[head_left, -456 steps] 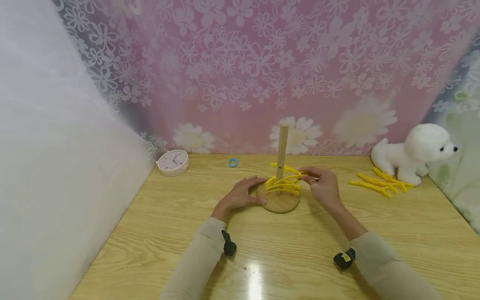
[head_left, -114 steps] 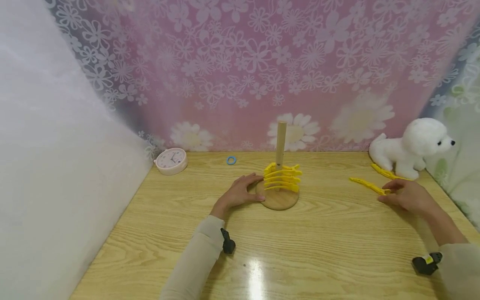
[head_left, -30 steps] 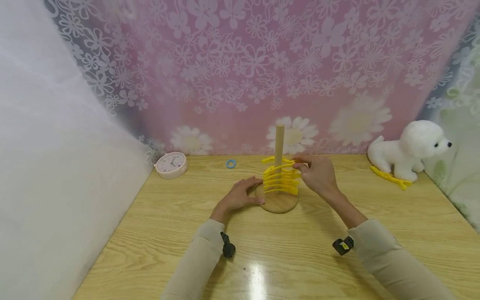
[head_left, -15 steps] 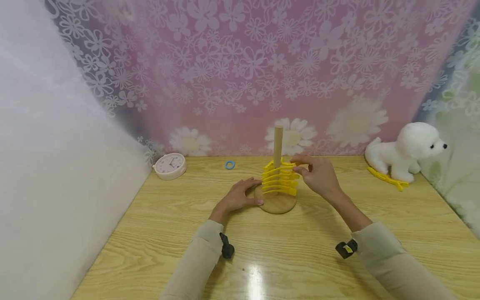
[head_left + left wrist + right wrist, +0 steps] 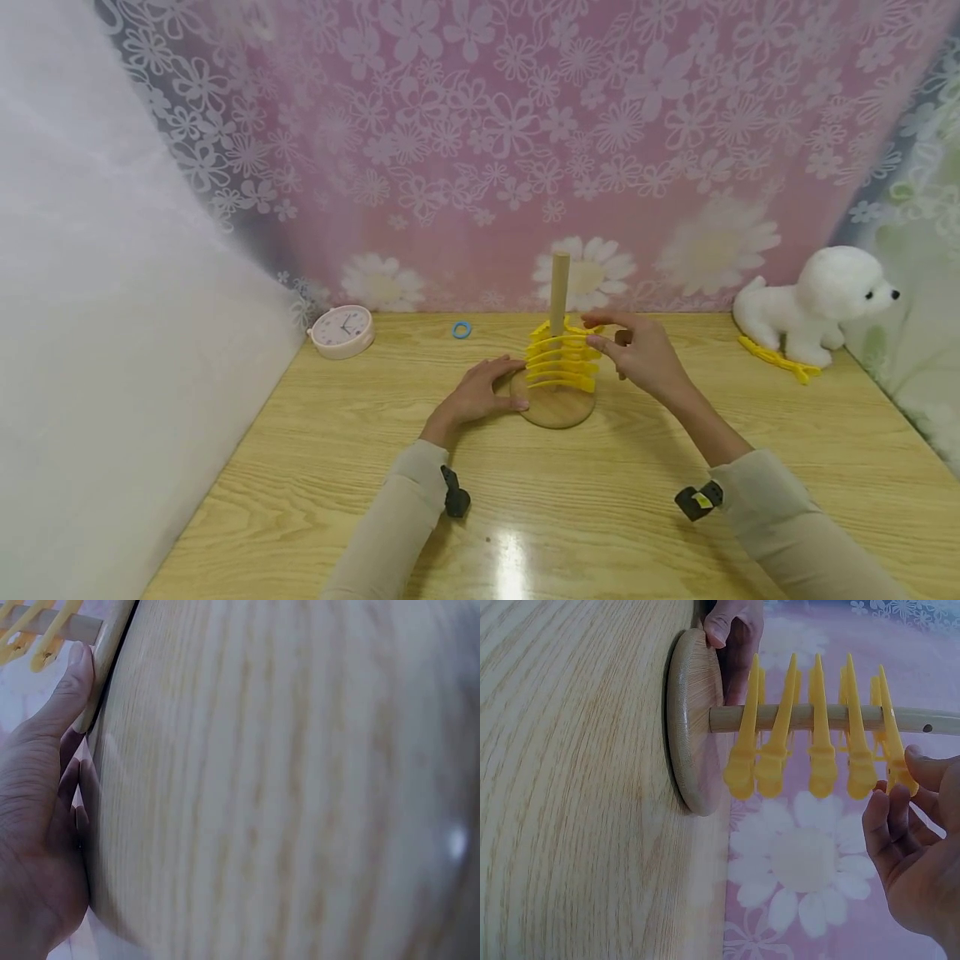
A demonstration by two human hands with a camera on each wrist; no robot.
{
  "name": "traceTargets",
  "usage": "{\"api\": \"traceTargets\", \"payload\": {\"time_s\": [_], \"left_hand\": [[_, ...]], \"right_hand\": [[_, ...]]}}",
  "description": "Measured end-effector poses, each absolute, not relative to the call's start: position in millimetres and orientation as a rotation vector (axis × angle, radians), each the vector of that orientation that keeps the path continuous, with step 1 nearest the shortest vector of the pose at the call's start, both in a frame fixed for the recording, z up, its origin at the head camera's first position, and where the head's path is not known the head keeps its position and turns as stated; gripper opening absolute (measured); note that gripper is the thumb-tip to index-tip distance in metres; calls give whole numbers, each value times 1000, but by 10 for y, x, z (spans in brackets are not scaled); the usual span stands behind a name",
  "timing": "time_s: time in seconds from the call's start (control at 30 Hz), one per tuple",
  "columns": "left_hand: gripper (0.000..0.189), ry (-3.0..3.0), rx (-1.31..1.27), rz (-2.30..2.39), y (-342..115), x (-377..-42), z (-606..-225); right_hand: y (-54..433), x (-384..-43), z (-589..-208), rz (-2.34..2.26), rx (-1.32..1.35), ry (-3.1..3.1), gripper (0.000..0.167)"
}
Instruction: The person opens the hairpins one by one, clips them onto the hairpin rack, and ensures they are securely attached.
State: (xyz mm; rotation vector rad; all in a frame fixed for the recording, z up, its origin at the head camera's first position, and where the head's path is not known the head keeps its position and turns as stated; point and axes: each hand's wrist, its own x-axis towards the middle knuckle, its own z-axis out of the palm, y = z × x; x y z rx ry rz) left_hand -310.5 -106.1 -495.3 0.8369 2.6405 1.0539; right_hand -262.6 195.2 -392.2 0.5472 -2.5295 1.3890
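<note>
A wooden stand has a round base (image 5: 558, 412) and an upright dowel post (image 5: 560, 287). Several long yellow alligator hair clips (image 5: 821, 742) are clamped across the post, one above another. In the right wrist view, my right hand (image 5: 647, 354) has thumb and fingers at the tail end of the topmost hair clip (image 5: 891, 735), whose jaws straddle the post. At the stand's left, my left hand (image 5: 478, 392) holds the edge of the base, its thumb over the rim in the left wrist view. Another yellow hair clip (image 5: 780, 360) lies on the table at the right.
A white plush dog (image 5: 813, 300) sits at the back right, behind the lone hair clip. Toward the back left are a pink round clock (image 5: 342, 331) and a blue ring (image 5: 461, 330). A floral curtain (image 5: 480, 167) backs the wooden table (image 5: 375, 467).
My right hand fetched more hair clips from beside the dog to the post. Over the last second the topmost clip has levelled around the post, and the fingers have loosened slightly. My left hand stays put.
</note>
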Motion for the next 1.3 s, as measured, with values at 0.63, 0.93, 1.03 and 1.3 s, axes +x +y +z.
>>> {"api": "traceTargets", "payload": {"time_s": [0.63, 0.93, 1.03, 1.3], "left_hand": [[78, 2637, 813, 1067, -1024, -3070, -4952], [78, 2641, 799, 1055, -1053, -3091, -4962], [78, 2642, 800, 1051, -1062, -3092, -4967], [79, 2635, 783, 1061, -1061, -3095, -4959]], "right_hand": [[2472, -2506, -4026, 1443, 470, -2605, 47], [3096, -2465, -4242, 1369, 370, -2692, 51], [3306, -2448, -4322, 1327, 344, -2721, 52], [3912, -2468, -4506, 1140, 159, -2786, 60]]}}
